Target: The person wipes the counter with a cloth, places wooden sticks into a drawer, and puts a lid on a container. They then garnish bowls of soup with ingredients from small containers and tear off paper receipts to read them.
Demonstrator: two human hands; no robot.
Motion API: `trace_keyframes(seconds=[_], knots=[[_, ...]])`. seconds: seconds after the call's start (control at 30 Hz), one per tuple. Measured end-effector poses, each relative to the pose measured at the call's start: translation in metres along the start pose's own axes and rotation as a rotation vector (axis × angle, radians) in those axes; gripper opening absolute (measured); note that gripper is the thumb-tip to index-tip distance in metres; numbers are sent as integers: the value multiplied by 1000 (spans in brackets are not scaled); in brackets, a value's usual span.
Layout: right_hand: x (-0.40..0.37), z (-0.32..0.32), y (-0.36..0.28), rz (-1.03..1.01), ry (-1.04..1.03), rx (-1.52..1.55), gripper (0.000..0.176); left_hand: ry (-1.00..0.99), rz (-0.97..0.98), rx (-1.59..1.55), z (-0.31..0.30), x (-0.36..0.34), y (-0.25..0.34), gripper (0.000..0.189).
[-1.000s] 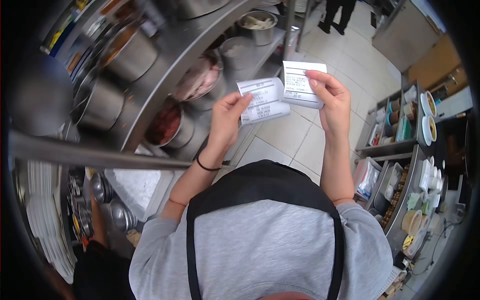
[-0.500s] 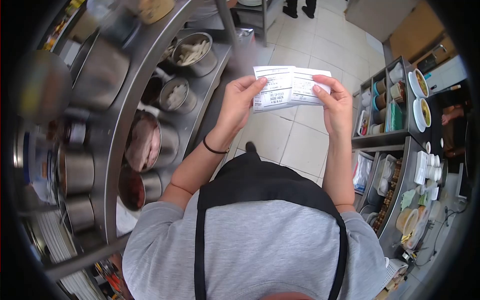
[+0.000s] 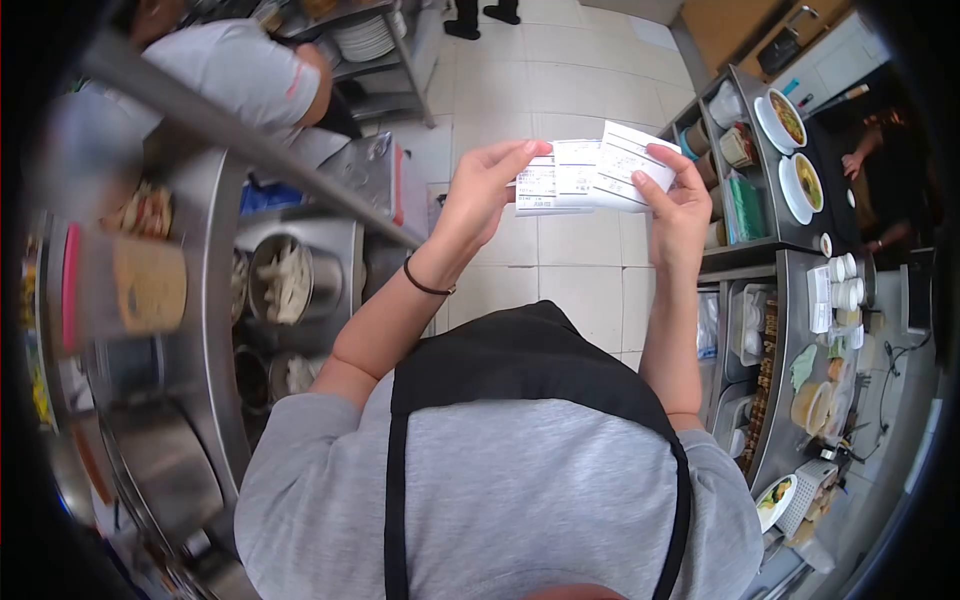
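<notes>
Several printed paper slips [image 3: 578, 180] are fanned out between my two hands, above the tiled floor. My left hand [image 3: 488, 190] pinches their left end between thumb and fingers, with a dark band on the wrist. At the right end my right hand [image 3: 678, 200] grips the slips, its thumb lying on the front of the paper. Rows of print show on the white slips, too small to read for certain.
Steel shelves [image 3: 215, 300] with metal pots [image 3: 283, 280] line the left. A person in a white shirt [image 3: 235, 75] stands at upper left. On the right, a counter [image 3: 790, 290] holds bowls of food [image 3: 800, 187]. Another person's feet [image 3: 480, 20] show at the top.
The surroundings have shifted as I moved forward, and a person in white has come into view at upper left. The slips are spread wider, the right one raised and tilted.
</notes>
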State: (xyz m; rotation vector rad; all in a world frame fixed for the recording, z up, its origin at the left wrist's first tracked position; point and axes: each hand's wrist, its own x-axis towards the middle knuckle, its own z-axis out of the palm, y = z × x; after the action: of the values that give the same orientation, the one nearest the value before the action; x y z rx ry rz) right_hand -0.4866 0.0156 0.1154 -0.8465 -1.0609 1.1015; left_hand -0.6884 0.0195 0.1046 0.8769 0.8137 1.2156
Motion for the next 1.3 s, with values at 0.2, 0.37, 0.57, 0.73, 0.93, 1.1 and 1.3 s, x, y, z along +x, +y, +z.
trace_keyframes(seconds=[0.2,0.37,0.57,0.73,0.93,1.1,1.3], knots=[[102,-24,30,-55,31,-8,28,-71,-37,49,13,130,-18,35],[215,-54,63,-11,-66,-39,28,-65,62,49,34,244,-16,31],[356,-48,88,176,-303,-34,26,72,61,125,17,360,11,22],[454,-11,133,177,-396,-64,24,167,54,170,-25,438,26,21],[582,68,199,-75,-578,-437,22,223,106,234,-106,540,66,27],[673,171,213,127,-723,-121,18,340,278,9,-170,619,135,27],[770,265,257,-8,-808,-5,19,507,573,-63,-236,687,200,22]])
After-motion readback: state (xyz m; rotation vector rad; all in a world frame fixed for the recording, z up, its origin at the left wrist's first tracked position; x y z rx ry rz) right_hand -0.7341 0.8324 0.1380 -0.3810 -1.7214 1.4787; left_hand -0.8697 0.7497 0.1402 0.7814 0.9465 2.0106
